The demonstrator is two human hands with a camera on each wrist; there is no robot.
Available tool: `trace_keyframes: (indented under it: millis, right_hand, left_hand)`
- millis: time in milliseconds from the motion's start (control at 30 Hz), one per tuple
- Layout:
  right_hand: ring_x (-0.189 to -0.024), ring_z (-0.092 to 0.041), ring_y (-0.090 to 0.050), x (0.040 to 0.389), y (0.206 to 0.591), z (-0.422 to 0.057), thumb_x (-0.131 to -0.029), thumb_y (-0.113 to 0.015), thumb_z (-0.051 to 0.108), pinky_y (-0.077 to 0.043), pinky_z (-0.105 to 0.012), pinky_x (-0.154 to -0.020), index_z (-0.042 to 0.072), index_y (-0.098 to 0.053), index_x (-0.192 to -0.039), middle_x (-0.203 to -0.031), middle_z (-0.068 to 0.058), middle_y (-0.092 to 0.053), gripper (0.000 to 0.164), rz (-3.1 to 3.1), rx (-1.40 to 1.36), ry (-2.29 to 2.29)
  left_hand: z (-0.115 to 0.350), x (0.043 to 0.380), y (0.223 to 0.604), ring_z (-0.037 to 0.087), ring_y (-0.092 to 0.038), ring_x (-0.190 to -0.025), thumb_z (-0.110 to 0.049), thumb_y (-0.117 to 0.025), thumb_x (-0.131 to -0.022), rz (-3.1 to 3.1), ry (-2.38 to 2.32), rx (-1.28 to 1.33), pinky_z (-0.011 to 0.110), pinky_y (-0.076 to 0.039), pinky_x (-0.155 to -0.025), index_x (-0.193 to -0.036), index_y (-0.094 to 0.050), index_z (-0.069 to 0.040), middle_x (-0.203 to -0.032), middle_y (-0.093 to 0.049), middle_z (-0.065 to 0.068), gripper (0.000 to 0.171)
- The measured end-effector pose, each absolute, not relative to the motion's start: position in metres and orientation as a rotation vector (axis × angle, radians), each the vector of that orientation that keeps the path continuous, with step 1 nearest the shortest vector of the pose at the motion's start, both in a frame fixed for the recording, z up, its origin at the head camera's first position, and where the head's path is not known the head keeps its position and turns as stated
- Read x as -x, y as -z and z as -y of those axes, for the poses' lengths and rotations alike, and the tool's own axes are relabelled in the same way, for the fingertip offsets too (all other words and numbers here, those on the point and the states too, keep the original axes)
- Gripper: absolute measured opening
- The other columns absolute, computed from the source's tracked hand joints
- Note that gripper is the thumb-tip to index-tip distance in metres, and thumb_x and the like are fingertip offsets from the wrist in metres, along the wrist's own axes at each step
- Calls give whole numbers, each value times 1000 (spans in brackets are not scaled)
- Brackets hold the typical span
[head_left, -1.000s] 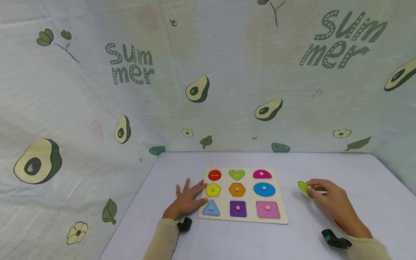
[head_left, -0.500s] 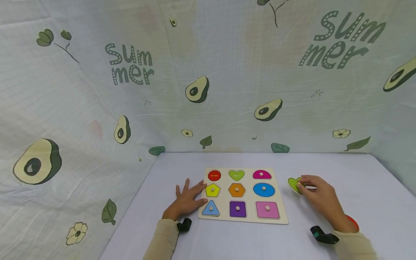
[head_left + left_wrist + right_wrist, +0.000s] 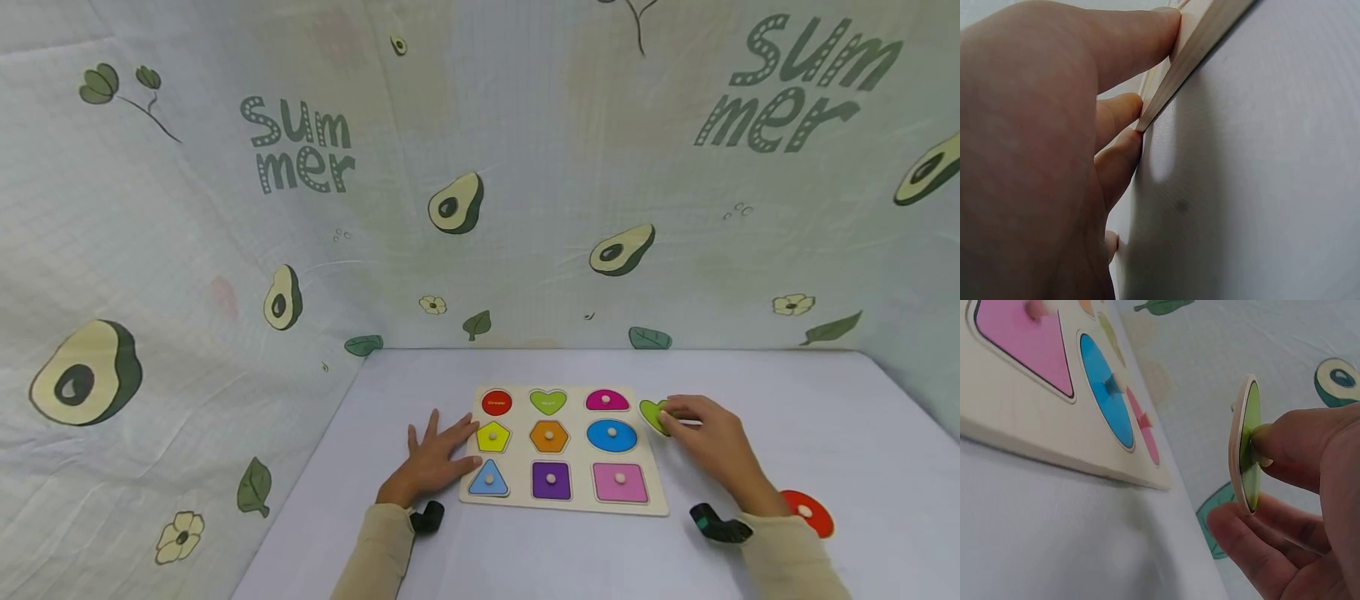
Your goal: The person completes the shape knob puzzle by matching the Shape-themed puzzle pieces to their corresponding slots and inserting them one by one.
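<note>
My right hand (image 3: 708, 442) pinches a green heart puzzle piece (image 3: 653, 415) by its knob, just off the right edge of a wooden shape puzzle board (image 3: 517, 487). In the right wrist view the heart piece (image 3: 1249, 437) is held up on edge, thumb and finger at its knob. My left hand (image 3: 431, 462) lies spread at the board's left edge, and its fingertips touch that edge, as the left wrist view also shows. Knobbed pieces sit in most of the board's recesses. The red circle recess (image 3: 497, 403) and the green heart recess (image 3: 548, 402) show printed words and no knob.
A red round piece (image 3: 807, 512) with a knob lies on the white table (image 3: 570, 558), beside my right wrist. A printed cloth (image 3: 525, 125) hangs behind the table and along its left side.
My right hand has carried the heart piece left and slightly away from me, up to the board's right side. The red piece has come out from behind that forearm. My left hand stays put.
</note>
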State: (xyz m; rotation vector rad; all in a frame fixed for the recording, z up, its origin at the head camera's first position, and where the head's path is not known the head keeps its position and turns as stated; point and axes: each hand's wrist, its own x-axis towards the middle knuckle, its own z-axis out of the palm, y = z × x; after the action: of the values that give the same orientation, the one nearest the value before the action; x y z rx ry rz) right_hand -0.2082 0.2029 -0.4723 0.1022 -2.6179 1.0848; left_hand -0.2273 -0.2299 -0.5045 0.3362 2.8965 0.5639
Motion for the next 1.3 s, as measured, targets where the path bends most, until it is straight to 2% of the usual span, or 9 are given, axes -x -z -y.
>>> trace_keyframes:
  millis: [500,867,1167,1300]
  right_hand:
    - [-110,-40,-63,222,474,-172,-98,-65,34,-53,-55,-92,5,-68,-120,-127,-20,-62,36,2669,-106,-1215]
    - [-113,-37,-61,239,472,-149,-98,-66,30,-52,-53,-94,4,-69,-118,-130,-19,-61,33,2657,-159,-1243]
    - [-120,-39,-54,253,472,-122,-96,-69,25,-48,-56,-99,6,-74,-111,-129,-19,-62,25,2702,-211,-1195]
    - [-114,-37,-57,260,473,-110,-95,-70,22,-49,-54,-99,6,-74,-109,-124,-18,-63,21,2726,-217,-1196]
  left_hand:
    - [230,229,505,39,6,-152,-60,-60,-91,-2890,-574,-327,70,16,-109,-154,-41,-36,-162,-31,-11,70]
    - [229,228,501,41,5,-152,-58,-60,-91,-2893,-591,-345,71,16,-109,-153,-43,-34,-161,-32,-10,68]
    - [229,227,500,41,5,-152,-58,-60,-91,-2894,-578,-336,71,16,-109,-153,-42,-35,-161,-31,-11,68]
    - [229,226,499,41,5,-152,-57,-61,-91,-2891,-595,-338,71,16,-109,-153,-43,-34,-161,-32,-10,68]
